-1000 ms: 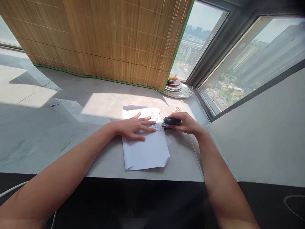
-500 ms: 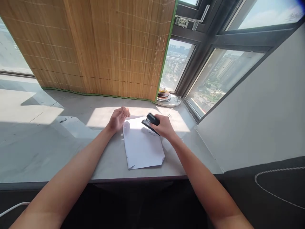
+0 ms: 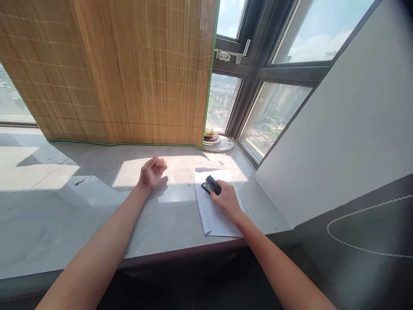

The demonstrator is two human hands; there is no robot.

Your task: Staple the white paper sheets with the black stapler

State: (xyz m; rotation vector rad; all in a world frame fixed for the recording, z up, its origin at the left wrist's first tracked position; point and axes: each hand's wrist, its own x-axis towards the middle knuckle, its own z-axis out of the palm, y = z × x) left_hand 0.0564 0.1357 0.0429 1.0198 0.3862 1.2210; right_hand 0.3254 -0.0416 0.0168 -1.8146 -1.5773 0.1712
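Ledge of pale grey, marbled slab [image 3: 167, 228], spans the frame beneath the hands and is part sunlit. Blind of brown bamboo slats with green edging [image 3: 125, 77], hangs along its far side. Wall, plain white [image 3: 348, 116], bounds it at the right. Paper, white, with its near left corner folded [image 3: 211, 221], one piece or several cannot be told, lies on the ledge near its front edge, partly under the right hand and forearm. Plates, round and oval, white and brown, stacked [image 3: 211, 143], stand in the far corner. Right hand, bare [image 3: 227, 198], over the paper, its fingers clamped on the rear of a stapler. Left hand, bare [image 3: 152, 173], well apart from the paper at its left, fingers curled together, with no object showing in the grasp. Stapler, black [image 3: 213, 185], tilted above the paper's surface, its top arm and base apart at the end facing left; contact with the paper cannot be told. Marks, small and dark [image 3: 238, 193], at the paper's right side beside the hand, too small to tell as staples or ink. Strips, slim and grey [image 3: 221, 163], two, lie just beyond the paper. State of work, as judged: some marking present on the right side; the stapler is not closed on any paper edge, and the left hand does not steady the paper. Amount done under the hand is hidden; amount left cannot be told.
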